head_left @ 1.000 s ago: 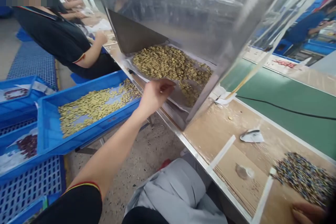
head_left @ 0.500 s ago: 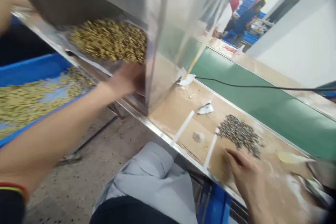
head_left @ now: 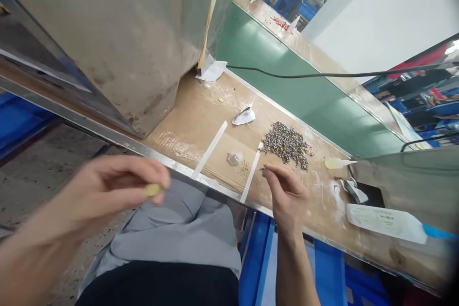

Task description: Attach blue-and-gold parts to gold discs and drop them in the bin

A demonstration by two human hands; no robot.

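Observation:
Pinched between the thumb and fingers of my left hand [head_left: 122,189] is a small yellow-gold piece [head_left: 153,190], held over my lap in front of the bench edge. My right hand [head_left: 287,191] pinches a tiny dark part [head_left: 263,169] above the brown bench top [head_left: 182,129], beside a white strip [head_left: 252,172]. Just behind my right fingers lies a pile of small dark and gold parts [head_left: 287,142]. Left of the strip, a small clear lump [head_left: 234,158] sits near scattered tiny bits [head_left: 244,168].
A large metal housing [head_left: 136,43] rises at the left. Scraps of white paper [head_left: 244,116], a small yellowish bottle [head_left: 336,163] and a large white bottle [head_left: 385,222] rest on the bench. A black cable [head_left: 294,76] crosses the green strip [head_left: 261,48]. People stand behind.
My left hand has come out from the metal housing, away from the gold pieces, and now holds one. The view has swung right. My right hand stays near the dark pile.

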